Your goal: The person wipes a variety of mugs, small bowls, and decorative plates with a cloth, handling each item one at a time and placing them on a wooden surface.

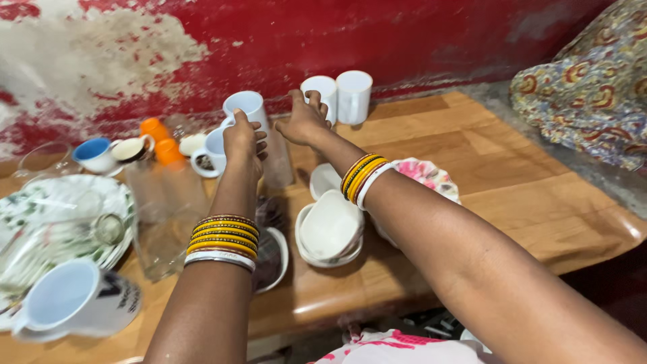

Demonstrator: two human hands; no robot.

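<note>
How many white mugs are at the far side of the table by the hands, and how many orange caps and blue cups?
white mugs: 4
orange caps: 2
blue cup: 1
Total: 7

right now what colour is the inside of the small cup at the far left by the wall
Blue inside, white outside: the small cup shows best in the head view, the only one.

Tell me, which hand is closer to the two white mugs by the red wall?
Right. The right hand touches the nearer of the two white mugs; the left hand is off to their left, at another white mug.
</note>
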